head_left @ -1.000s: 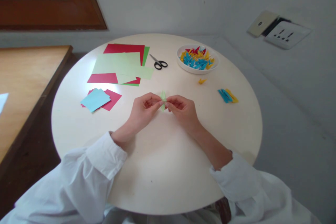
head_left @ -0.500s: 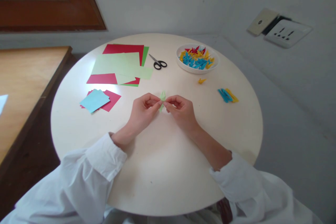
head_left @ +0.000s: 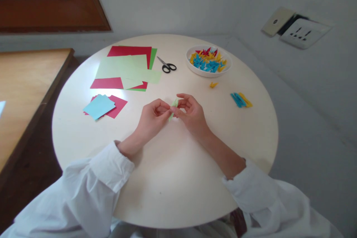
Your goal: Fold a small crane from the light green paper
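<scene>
Between my two hands, over the middle of the round table, is a small folded piece of light green paper (head_left: 174, 103). My left hand (head_left: 153, 117) pinches its left side between thumb and fingertips. On the other side, my right hand (head_left: 193, 115) has its thumb pressed on the paper, with the index finger raised and arched over the top. Fingers cover much of the folds, so the finished shape is hard to make out. Beyond my right hand lies a single yellow folded paper crane (head_left: 213, 85).
A white dish (head_left: 203, 73) holds many red, yellow and blue paper cranes. Black-handled scissors (head_left: 167, 67) lie left of it. Large red and green sheets (head_left: 122, 66) and small blue and red squares (head_left: 99, 107) are at left. Folded blue and yellow strips (head_left: 238, 99) lie at right.
My right fingers have opened slightly, the index finger lifting, and the right thumb has shifted left onto the green paper. The paper has tilted a little to the right. My left hand stays nearly still.
</scene>
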Demonstrator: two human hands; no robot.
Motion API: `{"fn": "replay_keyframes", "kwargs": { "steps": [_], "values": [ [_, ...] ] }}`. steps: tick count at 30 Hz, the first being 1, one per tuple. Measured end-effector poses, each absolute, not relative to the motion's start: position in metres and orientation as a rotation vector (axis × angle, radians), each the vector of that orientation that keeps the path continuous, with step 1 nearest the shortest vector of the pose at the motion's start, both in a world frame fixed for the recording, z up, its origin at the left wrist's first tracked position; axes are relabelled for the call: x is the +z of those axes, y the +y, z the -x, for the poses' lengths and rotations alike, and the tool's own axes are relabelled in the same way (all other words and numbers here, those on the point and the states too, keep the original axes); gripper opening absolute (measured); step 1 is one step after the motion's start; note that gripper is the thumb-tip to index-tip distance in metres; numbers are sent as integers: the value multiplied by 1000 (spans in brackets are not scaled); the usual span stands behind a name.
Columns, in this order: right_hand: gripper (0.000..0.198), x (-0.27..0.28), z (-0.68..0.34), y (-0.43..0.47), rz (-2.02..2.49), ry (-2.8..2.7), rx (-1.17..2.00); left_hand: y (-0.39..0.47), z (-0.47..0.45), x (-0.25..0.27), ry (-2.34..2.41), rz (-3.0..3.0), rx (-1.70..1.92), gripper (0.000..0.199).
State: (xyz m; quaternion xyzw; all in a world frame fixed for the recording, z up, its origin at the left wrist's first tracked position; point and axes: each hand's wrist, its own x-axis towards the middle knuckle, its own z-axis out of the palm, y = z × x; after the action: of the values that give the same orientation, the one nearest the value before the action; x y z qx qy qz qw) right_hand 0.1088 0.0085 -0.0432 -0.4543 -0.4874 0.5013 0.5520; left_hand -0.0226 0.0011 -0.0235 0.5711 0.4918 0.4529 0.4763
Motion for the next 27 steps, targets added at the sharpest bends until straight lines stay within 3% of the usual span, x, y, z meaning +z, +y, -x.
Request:
{"fn": "replay_keyframes", "kwargs": {
  "steps": [4,20,27],
  "values": [
    [23,-44,-110,9,1075,-1223,1184,0,22,-26,1161,-1416,1111,17],
    [18,-46,-109,9,1027,-1181,1184,3,22,-31,1010,-1342,1119,31],
    [14,-45,-111,9,1057,-1195,1172,4,22,-29,1016,-1332,1127,28]
  ]
}}
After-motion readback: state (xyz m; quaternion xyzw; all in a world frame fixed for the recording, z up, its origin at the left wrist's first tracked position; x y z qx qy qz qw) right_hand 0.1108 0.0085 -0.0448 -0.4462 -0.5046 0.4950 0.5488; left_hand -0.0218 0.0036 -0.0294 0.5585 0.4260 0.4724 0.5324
